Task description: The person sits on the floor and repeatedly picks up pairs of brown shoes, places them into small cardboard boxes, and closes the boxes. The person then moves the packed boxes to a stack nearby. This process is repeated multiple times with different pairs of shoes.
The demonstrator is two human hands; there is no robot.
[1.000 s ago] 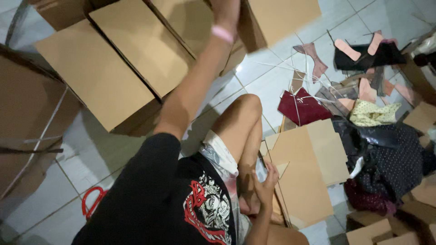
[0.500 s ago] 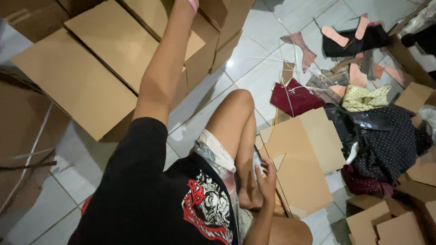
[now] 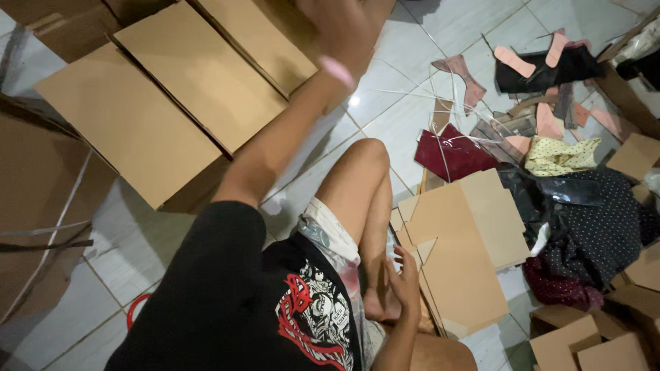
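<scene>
My left hand (image 3: 344, 27) is raised over a stack of flat brown cardboard boxes (image 3: 172, 103). It is blurred, with a pink band on the wrist, and I cannot tell whether it holds anything. My right hand (image 3: 404, 280) rests low beside my foot with its fingers spread and nothing in it. It lies against the edge of folded cardboard sheets (image 3: 460, 240) on the white tiled floor. My bent knee (image 3: 368, 154) rises between the two hands.
Fabric pieces lie to the right: a dark red one (image 3: 457, 154), a yellow dotted one (image 3: 557, 154) and a black dotted one (image 3: 598, 220). Pink shoe-sole cutouts (image 3: 515, 62) lie beyond them. Small cardboard boxes (image 3: 584, 343) sit at the lower right, with more cartons (image 3: 41, 192) on the left.
My left arm has pulled back from the far boxes, so the hand is now in view again over the stack. The view has shifted slightly. My right hand stays by the foot.
</scene>
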